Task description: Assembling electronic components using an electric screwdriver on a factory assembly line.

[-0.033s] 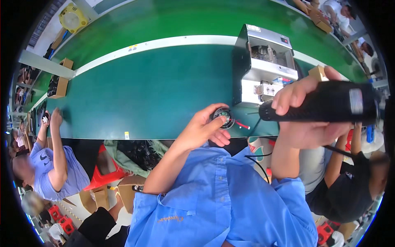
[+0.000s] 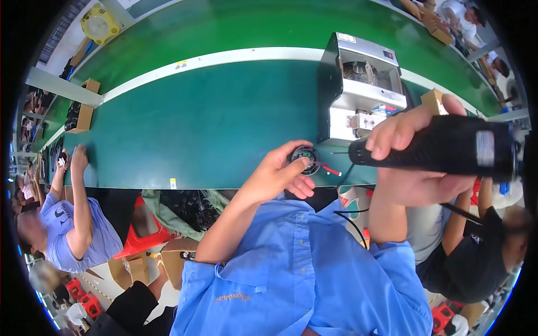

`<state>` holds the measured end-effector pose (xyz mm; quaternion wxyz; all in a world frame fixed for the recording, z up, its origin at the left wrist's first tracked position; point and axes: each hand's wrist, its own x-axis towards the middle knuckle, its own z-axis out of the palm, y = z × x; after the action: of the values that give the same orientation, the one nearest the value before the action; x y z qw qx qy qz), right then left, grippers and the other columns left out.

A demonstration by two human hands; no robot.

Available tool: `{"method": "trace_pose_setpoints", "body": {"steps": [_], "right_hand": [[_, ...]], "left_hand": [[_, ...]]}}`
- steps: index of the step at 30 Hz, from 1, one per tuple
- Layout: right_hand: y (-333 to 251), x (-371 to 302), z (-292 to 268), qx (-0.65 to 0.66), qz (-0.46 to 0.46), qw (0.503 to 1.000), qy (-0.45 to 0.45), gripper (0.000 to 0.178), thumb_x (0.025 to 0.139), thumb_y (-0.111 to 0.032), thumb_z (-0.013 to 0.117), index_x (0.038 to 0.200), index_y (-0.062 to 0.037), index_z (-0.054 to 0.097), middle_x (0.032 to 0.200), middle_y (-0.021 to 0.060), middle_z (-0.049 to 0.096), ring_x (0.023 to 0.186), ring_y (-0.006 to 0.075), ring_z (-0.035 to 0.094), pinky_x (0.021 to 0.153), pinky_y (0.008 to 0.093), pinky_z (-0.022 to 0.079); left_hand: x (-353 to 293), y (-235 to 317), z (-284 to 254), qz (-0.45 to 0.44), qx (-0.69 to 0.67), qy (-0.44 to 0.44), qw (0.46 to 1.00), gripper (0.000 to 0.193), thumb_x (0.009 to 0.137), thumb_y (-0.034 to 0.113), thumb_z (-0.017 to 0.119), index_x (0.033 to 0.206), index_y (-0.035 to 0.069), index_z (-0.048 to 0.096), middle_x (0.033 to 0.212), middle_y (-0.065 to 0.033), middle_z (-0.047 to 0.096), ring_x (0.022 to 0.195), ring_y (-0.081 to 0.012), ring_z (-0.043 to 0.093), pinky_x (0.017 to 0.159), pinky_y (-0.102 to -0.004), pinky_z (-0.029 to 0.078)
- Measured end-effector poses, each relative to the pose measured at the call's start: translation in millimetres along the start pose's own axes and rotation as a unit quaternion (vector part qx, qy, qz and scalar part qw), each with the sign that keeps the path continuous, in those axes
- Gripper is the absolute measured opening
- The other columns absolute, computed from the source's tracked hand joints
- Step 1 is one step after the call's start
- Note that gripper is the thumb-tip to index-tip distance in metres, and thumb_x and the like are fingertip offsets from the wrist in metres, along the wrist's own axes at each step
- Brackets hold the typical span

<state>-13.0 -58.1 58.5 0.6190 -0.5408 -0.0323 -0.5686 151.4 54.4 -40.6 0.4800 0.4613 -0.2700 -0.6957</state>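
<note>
My left hand (image 2: 274,175) holds a small round black part (image 2: 306,152) near the bench's front edge, thumb across its face. A green circuit board shows inside its rim, and short red wires (image 2: 332,171) stick out to the right. My right hand (image 2: 417,187) is wrapped round a black electric screwdriver (image 2: 431,147), held nearly level. Its thin bit (image 2: 340,153) points left toward the round part, with a gap between them. A black cord runs from the screwdriver's far end.
Behind the screwdriver stands a silver-and-black screw feeder (image 2: 364,89) on the green bench (image 2: 213,123). A small cardboard box (image 2: 432,101) sits to its right, another box (image 2: 84,119) at the far left. Co-workers sit at both sides; the left one's hands (image 2: 78,159) are over the bench.
The screwdriver in my right hand has shifted slightly left, and its bit is nearer the round part. My left hand stays nearly still.
</note>
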Motion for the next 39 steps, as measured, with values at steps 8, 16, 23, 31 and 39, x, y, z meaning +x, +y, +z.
{"method": "trace_pose_setpoints", "body": {"steps": [8, 16, 23, 31, 39], "right_hand": [[22.4, -13.0, 16.5, 0.005, -0.015, 0.998, -0.065, 0.096, 0.087, -0.077, 0.037, 0.148, -0.0051, 0.02, 0.084, 0.0144, 0.054, 0.061, 0.025, 0.057, 0.058, 0.0399, 0.05], [32.2, -13.3, 17.3, 0.0, -0.028, 0.996, -0.086, 0.1, 0.084, -0.079, 0.039, 0.149, -0.0054, 0.02, 0.085, 0.014, 0.054, 0.061, 0.0255, 0.056, 0.057, 0.0404, 0.049], [35.8, -13.5, 19.4, 0.015, -0.026, 0.997, -0.072, 0.104, 0.082, -0.081, 0.04, 0.149, -0.0057, 0.016, 0.086, 0.0136, 0.053, 0.06, 0.0254, 0.056, 0.057, 0.0405, 0.048], [34.8, -10.5, 16.6, 0.004, -0.02, 0.996, -0.087, 0.103, 0.082, -0.08, 0.043, 0.148, -0.0042, 0.017, 0.085, 0.014, 0.053, 0.06, 0.0255, 0.056, 0.056, 0.0399, 0.049], [35.7, -10.3, 13.2, 0.04, 0.007, 0.993, -0.115, 0.099, 0.078, -0.074, 0.057, 0.141, -0.0027, 0.031, 0.083, 0.0165, 0.055, 0.065, 0.0264, 0.057, 0.06, 0.0398, 0.05]], "left_hand": [[-5.1, 0.3, -1.6, 0.011, -0.014, 0.012, 1.0, 0.041, 0.099, 0.016, 0.049, 0.136, 0.001, 0.041, 0.082, -0.019, 0.067, 0.066, -0.0244, 0.071, 0.057, -0.0325, 0.06], [-3.9, -1.6, -1.7, 0.012, -0.015, 0.005, 1.0, 0.041, 0.099, 0.017, 0.05, 0.136, 0.001, 0.041, 0.081, -0.0179, 0.067, 0.065, -0.0235, 0.07, 0.055, -0.0323, 0.06], [-4.3, -1.3, -2.2, 0.013, -0.021, 0.006, 1.0, 0.041, 0.1, 0.017, 0.049, 0.137, 0.001, 0.04, 0.08, -0.0178, 0.067, 0.065, -0.0238, 0.071, 0.055, -0.0322, 0.06], [-3.2, 0.9, 1.3, 0.014, -0.015, 0.004, 1.0, 0.041, 0.1, 0.018, 0.05, 0.136, 0.001, 0.041, 0.08, -0.0177, 0.067, 0.065, -0.0237, 0.071, 0.055, -0.0322, 0.06], [-5.2, 1.8, 1.1, 0.014, -0.033, 0.007, 0.999, 0.038, 0.099, 0.015, 0.049, 0.132, 0.0, 0.043, 0.078, -0.0171, 0.066, 0.064, -0.0222, 0.07, 0.055, -0.0308, 0.06]]}}
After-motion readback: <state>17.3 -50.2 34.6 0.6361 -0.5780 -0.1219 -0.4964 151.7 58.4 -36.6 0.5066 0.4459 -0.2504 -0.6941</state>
